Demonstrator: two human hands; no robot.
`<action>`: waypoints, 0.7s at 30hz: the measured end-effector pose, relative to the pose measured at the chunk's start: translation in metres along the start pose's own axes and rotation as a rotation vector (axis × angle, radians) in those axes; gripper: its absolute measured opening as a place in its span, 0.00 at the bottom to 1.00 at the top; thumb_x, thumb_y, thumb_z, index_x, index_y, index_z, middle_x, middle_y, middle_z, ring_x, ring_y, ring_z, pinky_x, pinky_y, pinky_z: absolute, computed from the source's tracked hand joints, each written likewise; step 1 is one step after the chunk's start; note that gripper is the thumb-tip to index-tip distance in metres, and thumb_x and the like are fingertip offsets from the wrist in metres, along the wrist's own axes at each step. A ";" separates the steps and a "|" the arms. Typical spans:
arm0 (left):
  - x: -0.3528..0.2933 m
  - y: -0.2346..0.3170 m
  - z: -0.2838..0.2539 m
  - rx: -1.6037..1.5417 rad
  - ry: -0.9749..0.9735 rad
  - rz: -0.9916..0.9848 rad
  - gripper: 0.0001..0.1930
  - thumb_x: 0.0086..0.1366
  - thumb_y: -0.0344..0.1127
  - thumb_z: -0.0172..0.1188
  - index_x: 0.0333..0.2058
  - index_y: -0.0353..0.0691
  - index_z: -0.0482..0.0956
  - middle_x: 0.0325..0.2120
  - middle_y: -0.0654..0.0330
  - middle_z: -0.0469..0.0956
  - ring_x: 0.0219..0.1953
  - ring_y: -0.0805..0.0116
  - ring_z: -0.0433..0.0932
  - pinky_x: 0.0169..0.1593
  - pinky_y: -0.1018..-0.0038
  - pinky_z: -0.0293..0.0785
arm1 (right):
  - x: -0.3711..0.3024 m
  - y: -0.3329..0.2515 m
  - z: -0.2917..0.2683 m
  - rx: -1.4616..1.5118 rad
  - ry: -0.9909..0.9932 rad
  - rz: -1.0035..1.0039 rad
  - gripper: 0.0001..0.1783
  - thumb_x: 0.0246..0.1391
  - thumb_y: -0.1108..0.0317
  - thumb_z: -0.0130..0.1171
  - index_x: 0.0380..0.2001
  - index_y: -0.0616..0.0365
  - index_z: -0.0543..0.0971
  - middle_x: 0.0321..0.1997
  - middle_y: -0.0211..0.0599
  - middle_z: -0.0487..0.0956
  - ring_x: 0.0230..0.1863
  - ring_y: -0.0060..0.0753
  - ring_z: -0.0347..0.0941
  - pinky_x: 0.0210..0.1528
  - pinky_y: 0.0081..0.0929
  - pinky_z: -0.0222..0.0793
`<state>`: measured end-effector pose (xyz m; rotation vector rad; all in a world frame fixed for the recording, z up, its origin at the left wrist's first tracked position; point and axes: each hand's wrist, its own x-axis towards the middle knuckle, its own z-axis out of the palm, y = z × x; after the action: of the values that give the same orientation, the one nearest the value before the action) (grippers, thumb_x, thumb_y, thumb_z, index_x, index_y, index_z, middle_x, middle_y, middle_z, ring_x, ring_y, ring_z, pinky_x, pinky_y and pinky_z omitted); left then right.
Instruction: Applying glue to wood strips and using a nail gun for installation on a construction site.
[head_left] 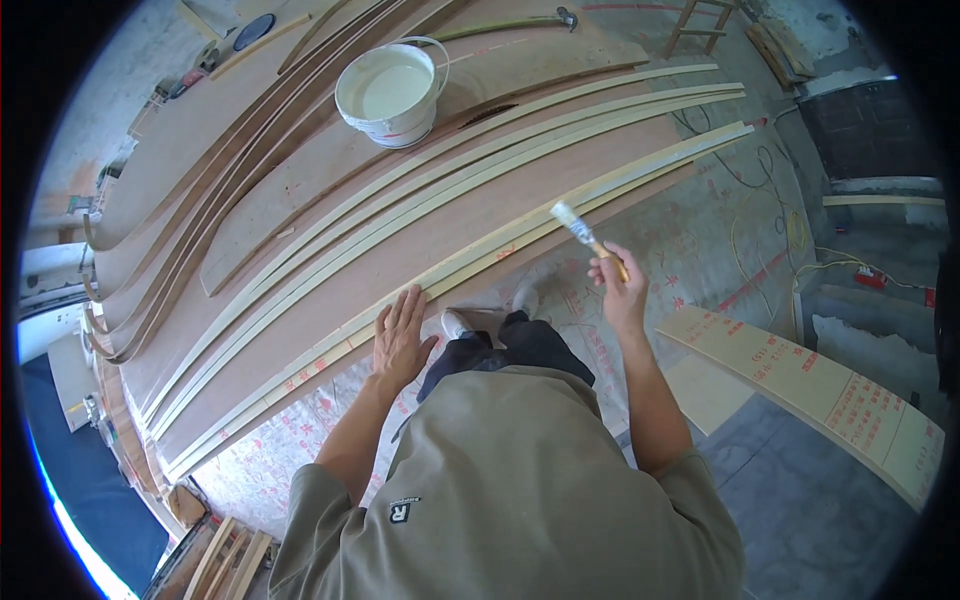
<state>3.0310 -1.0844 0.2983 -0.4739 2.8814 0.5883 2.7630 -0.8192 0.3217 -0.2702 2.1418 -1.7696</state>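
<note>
My right hand [622, 277] grips a paintbrush [596, 243] by its wooden handle. The bristles are whitish and point up and left, just over the nearest strip. With fingers stretched out, my left hand [401, 338] rests on that long pale wooden strip [452, 269] at the near edge of the board. White coating shows along the strip's right part. Beyond it lie several more pale strips [400, 190], roughly side by side. A white bucket [391, 98] of cream-coloured liquid, its handle tilted to the right, stands farther back on a plank.
Under the strips is a wide brown board [300, 262]. A hammer [566, 18] and curved thin brown strips [215, 185] lie toward the back. To my right are a printed cream panel [815, 385] and cables [770, 190] on the floor. A wooden stool [698, 28] stands far right.
</note>
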 end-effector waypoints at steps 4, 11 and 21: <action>0.000 0.002 0.004 -0.019 0.015 -0.013 0.43 0.59 0.42 0.66 0.69 0.40 0.55 0.71 0.54 0.53 0.72 0.54 0.53 0.71 0.57 0.48 | 0.016 0.010 -0.022 -0.070 -0.053 -0.068 0.13 0.65 0.69 0.55 0.49 0.64 0.79 0.38 0.36 0.81 0.34 0.22 0.76 0.36 0.20 0.71; 0.002 0.006 0.004 -0.027 0.025 -0.037 0.42 0.58 0.41 0.67 0.68 0.42 0.58 0.71 0.54 0.54 0.72 0.53 0.54 0.71 0.56 0.49 | 0.003 0.006 0.020 -0.408 -0.076 -0.280 0.09 0.59 0.74 0.58 0.42 0.62 0.81 0.38 0.46 0.81 0.38 0.41 0.79 0.40 0.32 0.73; 0.007 0.019 0.000 -0.022 0.040 -0.068 0.42 0.57 0.40 0.68 0.68 0.41 0.59 0.70 0.53 0.55 0.71 0.50 0.55 0.70 0.54 0.52 | 0.064 0.033 -0.041 -0.463 0.132 -0.273 0.08 0.60 0.74 0.57 0.41 0.62 0.81 0.40 0.47 0.81 0.42 0.48 0.79 0.42 0.37 0.73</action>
<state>3.0178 -1.0694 0.3037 -0.5916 2.8860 0.6069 2.6912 -0.7986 0.2865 -0.6013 2.7054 -1.4262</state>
